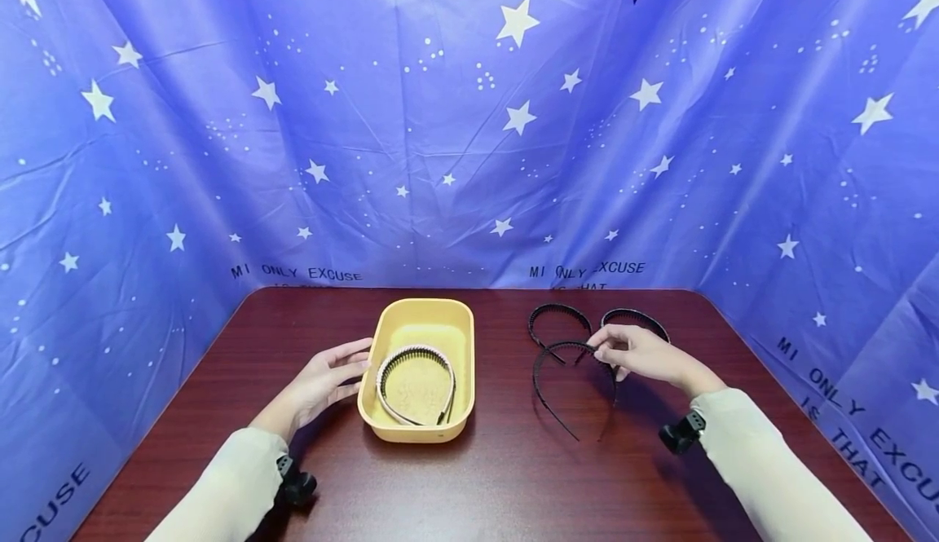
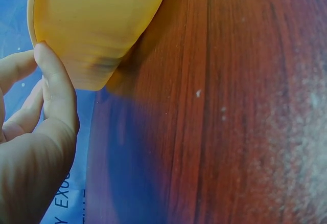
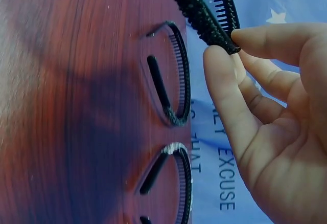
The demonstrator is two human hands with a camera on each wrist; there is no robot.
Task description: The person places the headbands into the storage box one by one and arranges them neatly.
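Observation:
A black toothed headband with a glittery outer face hangs raised over the table from my right hand. In the right wrist view, thumb and forefinger pinch its band. My left hand touches the left outer wall of a yellow basin, its fingertips by the rim. In the left wrist view, the thumb rests against the rim. Inside the basin lies a pale headband with dark inner teeth. Behind the held headband, two dark headbands lie on the table, one to the left and one to the right.
The dark red wood table bears the basin left of its middle. A blue star-printed cloth surrounds the table at the back and both sides. Small black devices sit on both wrists, the left and the right.

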